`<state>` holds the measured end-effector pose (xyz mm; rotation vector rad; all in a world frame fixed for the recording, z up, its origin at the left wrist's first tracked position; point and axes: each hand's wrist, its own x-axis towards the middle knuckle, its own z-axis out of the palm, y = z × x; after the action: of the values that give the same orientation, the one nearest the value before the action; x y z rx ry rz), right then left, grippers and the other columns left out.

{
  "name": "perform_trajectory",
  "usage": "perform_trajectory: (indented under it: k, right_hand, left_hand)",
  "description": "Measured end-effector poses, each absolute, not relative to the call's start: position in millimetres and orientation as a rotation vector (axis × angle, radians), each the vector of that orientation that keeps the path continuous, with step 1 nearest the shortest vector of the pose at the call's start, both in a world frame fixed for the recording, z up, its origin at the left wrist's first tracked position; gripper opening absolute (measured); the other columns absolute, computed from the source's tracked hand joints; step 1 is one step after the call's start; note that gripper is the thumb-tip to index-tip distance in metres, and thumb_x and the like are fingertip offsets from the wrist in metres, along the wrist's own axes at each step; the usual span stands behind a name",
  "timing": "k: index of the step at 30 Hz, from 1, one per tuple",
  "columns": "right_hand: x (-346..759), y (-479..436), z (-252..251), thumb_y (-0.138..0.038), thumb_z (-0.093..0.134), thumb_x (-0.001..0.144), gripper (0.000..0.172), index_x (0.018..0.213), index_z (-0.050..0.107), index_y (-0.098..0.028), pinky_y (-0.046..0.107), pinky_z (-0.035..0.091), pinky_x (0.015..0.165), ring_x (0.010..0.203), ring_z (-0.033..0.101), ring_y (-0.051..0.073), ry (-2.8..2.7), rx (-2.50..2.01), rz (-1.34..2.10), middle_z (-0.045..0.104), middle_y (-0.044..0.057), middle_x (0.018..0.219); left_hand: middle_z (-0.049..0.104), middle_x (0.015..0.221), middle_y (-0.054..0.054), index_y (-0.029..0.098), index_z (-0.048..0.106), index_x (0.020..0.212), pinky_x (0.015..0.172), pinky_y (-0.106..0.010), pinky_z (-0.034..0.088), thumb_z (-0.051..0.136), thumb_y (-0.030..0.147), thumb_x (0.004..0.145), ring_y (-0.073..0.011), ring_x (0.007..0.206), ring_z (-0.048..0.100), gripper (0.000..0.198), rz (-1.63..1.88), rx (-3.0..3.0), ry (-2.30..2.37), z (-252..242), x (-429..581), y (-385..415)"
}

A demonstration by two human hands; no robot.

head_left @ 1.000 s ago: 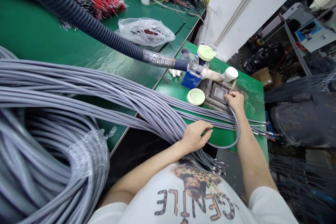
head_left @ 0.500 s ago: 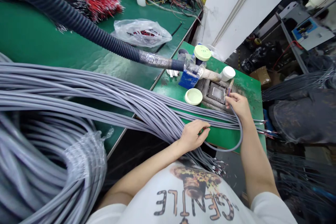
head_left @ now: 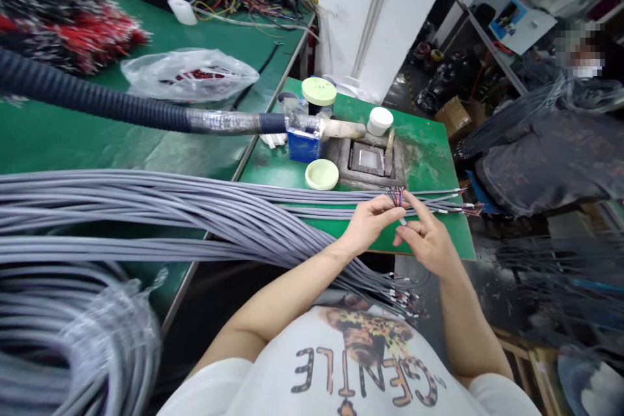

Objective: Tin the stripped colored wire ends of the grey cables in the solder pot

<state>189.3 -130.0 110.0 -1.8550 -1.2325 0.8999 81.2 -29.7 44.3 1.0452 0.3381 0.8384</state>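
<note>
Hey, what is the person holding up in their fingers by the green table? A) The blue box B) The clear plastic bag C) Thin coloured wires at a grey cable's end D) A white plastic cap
C. The thin coloured wires stick up at the fingers of the left hand, right next to the right hand.

A ribbed dark hose [head_left: 97, 110] runs above the green surface [head_left: 263, 169] to a blue box [head_left: 303, 146], near a square metal tray [head_left: 368, 159], a pale green lid [head_left: 322, 174] and a clear plastic bag [head_left: 188, 75]
</note>
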Motion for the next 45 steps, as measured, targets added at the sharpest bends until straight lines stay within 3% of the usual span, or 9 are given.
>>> perform_trajectory:
  k: [3, 6, 10, 14, 19, 25, 31, 37, 45]
  right_hand:
    - [187.2, -154.5, 106.1, -0.035, 0.058, 0.085, 0.055, 0.137, 0.045, -0.025, 0.027, 0.044, 0.053, 0.057, 0.062, 0.016, -1.195, -1.880, 0.905, 0.066, -0.003, 0.063]
    - [183.1, -179.6, 100.7, -0.037, 0.055, 0.087, 0.021, 0.095, 0.069, -0.024, 0.027, 0.041, 0.048, 0.047, 0.057, 0.014, -1.229, -1.959, 0.982, 0.067, 0.000, 0.063]
    - [190.1, -219.6, 81.3, -0.041, 0.054, 0.086, 0.027, 0.072, 0.070, -0.024, 0.028, 0.043, 0.048, 0.045, 0.058, 0.016, -1.203, -1.982, 1.137, 0.063, 0.000, 0.054]
    - [230.8, -278.4, 40.3, -0.054, 0.051, 0.084, 0.036, 0.092, 0.069, -0.025, 0.036, 0.051, 0.055, 0.053, 0.064, 0.021, -0.701, -2.083, 0.942, 0.071, 0.005, 0.074]
    - [261.9, -329.6, -6.1, -0.060, 0.058, 0.073, 0.039, 0.051, 0.058, -0.029, 0.038, 0.051, 0.055, 0.055, 0.066, 0.027, -0.543, -2.449, 0.980, 0.066, 0.005, 0.054]
    - [219.1, -281.4, -5.8, -0.054, 0.053, 0.083, 0.038, 0.082, 0.066, -0.018, 0.031, 0.052, 0.060, 0.063, 0.068, 0.019, -0.757, -2.019, 1.306, 0.071, 0.005, 0.074]
    - [202.5, -225.7, 4.9, -0.054, 0.056, 0.084, 0.049, 0.114, 0.057, -0.015, 0.025, 0.048, 0.048, 0.055, 0.067, 0.016, -0.461, -1.556, 1.336, 0.071, 0.007, 0.079]
    - [209.9, -205.9, 42.0, -0.045, 0.055, 0.088, 0.033, 0.109, 0.061, -0.020, 0.021, 0.043, 0.043, 0.055, 0.063, 0.012, -0.454, -1.470, 0.626, 0.072, 0.005, 0.083]
    - [180.7, -173.2, 84.0, -0.039, 0.062, 0.084, 0.022, 0.081, 0.068, -0.018, 0.019, 0.039, 0.041, 0.041, 0.050, 0.007, -0.961, -1.681, 0.876, 0.064, -0.002, 0.057]
  left_hand:
    - [0.056, 0.065, -0.001, 0.015, 0.066, 0.057, 0.067, -0.029, 0.047, 0.073, 0.050, 0.071, -0.0127, 0.067, 0.055, 0.038, 0.767, 1.189, 0.256, 54.2, 83.3, -32.4]
    - [0.049, 0.056, 0.000, 0.015, 0.063, 0.051, 0.057, -0.025, 0.041, 0.072, 0.051, 0.072, -0.0098, 0.058, 0.048, 0.042, 0.618, 1.335, 0.139, 60.4, 85.7, -46.4]
    - [0.048, 0.053, 0.000, 0.014, 0.059, 0.049, 0.048, -0.023, 0.036, 0.056, 0.056, 0.083, -0.0080, 0.049, 0.045, 0.055, 0.265, 1.346, 0.081, 53.7, 95.4, -71.9]
    - [0.067, 0.083, -0.005, 0.015, 0.070, 0.101, 0.066, -0.026, 0.046, 0.054, 0.049, 0.088, -0.0134, 0.071, 0.058, 0.040, 0.334, 1.680, 0.090, 38.1, 98.4, -64.7]
    - [0.066, 0.099, -0.010, 0.017, 0.067, 0.104, 0.082, -0.038, 0.043, 0.062, 0.033, 0.085, -0.0250, 0.096, 0.055, 0.025, 0.547, 2.489, 0.445, 22.4, 99.4, -33.6]
    - [0.060, 0.097, -0.015, 0.011, 0.060, 0.096, 0.079, -0.041, 0.042, 0.067, 0.030, 0.080, -0.0303, 0.096, 0.054, 0.026, 0.474, 2.800, 0.512, 11.4, 120.7, -47.7]
    - [0.062, 0.087, -0.010, 0.014, 0.058, 0.087, 0.076, -0.034, 0.044, 0.058, 0.027, 0.087, -0.0233, 0.087, 0.059, 0.013, 0.275, 2.652, 0.404, 19.8, 118.9, -56.7]
    - [0.061, 0.077, -0.001, 0.019, 0.059, 0.082, 0.067, -0.025, 0.041, 0.054, 0.034, 0.089, -0.0154, 0.075, 0.057, 0.017, 0.223, 2.193, 0.249, 44.3, 77.4, -64.4]
    - [0.063, 0.075, -0.002, 0.015, 0.067, 0.083, 0.065, -0.023, 0.041, 0.061, 0.036, 0.085, -0.0108, 0.067, 0.052, 0.022, 0.330, 1.530, 0.446, 36.6, 26.4, -55.0]
